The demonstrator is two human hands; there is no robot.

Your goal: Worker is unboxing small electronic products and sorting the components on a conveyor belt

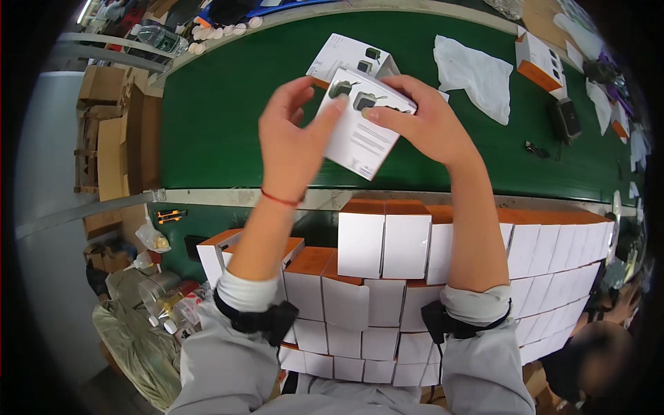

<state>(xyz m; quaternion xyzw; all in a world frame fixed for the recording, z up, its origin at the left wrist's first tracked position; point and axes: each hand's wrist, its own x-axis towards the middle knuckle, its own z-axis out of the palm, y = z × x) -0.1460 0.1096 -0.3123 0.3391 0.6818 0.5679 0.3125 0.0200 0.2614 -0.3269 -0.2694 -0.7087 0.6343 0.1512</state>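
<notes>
A white printed box [363, 128] with pictures of small dark devices is tilted above the green work surface. My right hand [432, 121] grips its upper right side, thumb on the printed face and fingers behind the top edge. My left hand [294, 131] is at the box's left edge, its thumb over the face. Its other fingers are bent and spread from the thumb, close to the corner of a second box [339, 55]. That second box is white with an orange side and sits just beyond, partly covered by the first.
Stacked white-and-orange boxes [363, 245] stand in rows in front of me. At the far right are a white plastic bag [477, 76], another box [539, 62], a black device [566, 119] and a small cable [536, 149]. Bottles [176, 311] lie at lower left.
</notes>
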